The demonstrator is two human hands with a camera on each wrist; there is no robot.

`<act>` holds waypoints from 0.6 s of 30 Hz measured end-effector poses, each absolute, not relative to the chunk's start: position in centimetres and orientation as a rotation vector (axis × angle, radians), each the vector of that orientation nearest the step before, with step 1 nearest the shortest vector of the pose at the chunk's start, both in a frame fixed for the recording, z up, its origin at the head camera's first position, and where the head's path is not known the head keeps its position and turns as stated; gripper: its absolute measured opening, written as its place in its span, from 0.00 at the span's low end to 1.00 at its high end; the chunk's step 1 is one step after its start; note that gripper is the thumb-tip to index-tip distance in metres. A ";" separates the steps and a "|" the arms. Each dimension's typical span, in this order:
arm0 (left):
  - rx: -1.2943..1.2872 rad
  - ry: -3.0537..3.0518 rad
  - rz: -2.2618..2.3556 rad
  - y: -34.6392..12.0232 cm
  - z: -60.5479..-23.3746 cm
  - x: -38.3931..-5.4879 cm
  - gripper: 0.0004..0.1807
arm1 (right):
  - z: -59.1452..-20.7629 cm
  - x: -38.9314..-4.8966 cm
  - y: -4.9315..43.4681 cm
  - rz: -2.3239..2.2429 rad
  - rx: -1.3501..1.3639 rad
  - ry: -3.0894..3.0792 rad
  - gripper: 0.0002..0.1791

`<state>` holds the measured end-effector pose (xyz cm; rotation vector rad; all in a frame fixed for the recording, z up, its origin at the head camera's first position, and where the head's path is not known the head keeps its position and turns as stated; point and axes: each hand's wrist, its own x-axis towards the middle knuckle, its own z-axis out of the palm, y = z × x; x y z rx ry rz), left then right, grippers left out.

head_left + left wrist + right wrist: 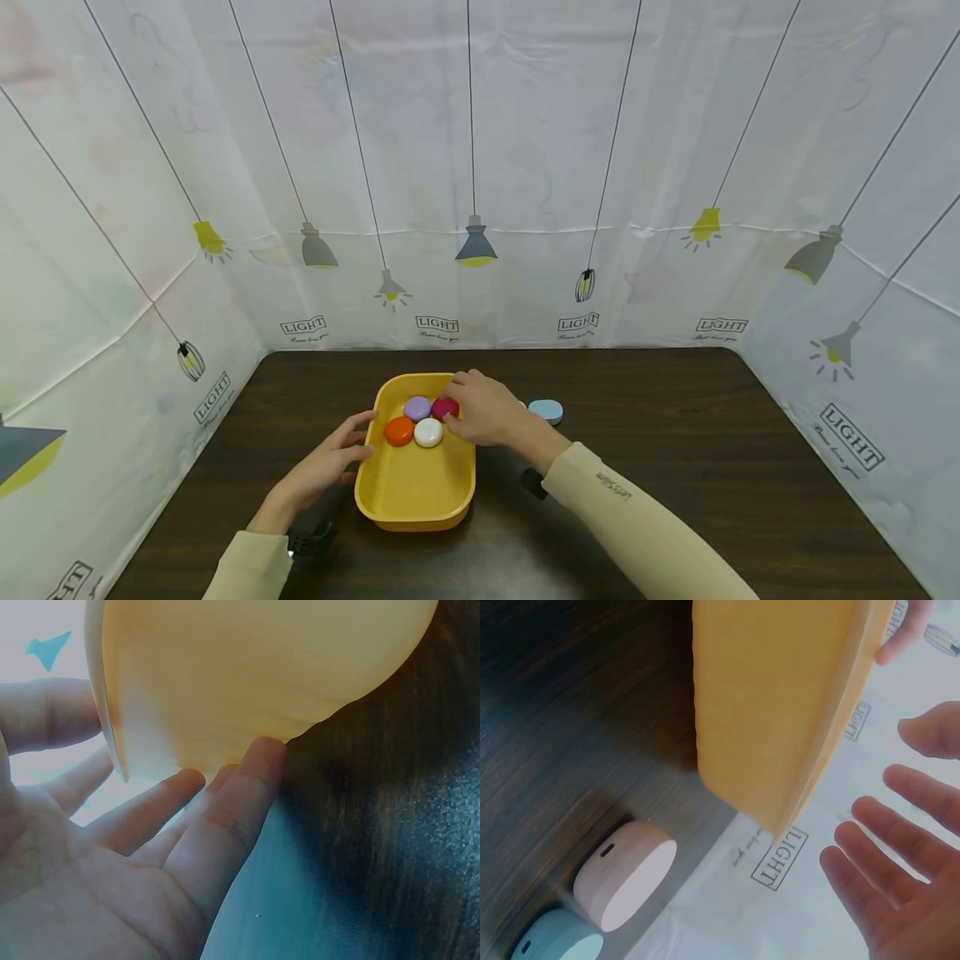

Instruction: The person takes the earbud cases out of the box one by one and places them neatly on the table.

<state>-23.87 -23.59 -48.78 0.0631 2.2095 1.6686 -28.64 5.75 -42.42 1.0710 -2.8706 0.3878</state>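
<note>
A yellow plastic basin (417, 493) stands on the table. Inside its far half lie glossy round pieces: lilac (417, 407), orange (400, 431), white (428, 432) and crimson (446, 408). My left hand (330, 461) is at the basin's left side, its fairly straight fingers touching the outer wall and rim. Over the right rim reaches my right hand (480, 410), thumb and fingers on either side of the crimson piece. In the right wrist view, that hand's fingers (900, 847) are spread, with nothing visible between them.
Right of the basin sit a light-blue rounded piece (546, 411) and a pale pink one (626, 874), partly hidden by my right hand in the head view. Both have a small dark slot. A printed curtain (517, 283) borders the dark wooden table (660, 467).
</note>
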 end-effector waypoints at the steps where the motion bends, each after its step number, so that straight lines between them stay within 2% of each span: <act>1: 0.062 2.209 1.670 -23.6 -48.8 -23.9 0.33 | -42.4 -28.7 5.6 0.385 1.073 -2.875 0.18; 18: 0.086 2.203 1.679 -23.8 -49.1 -24.0 0.33 | -44.4 -29.0 3.0 0.275 1.199 -2.884 0.20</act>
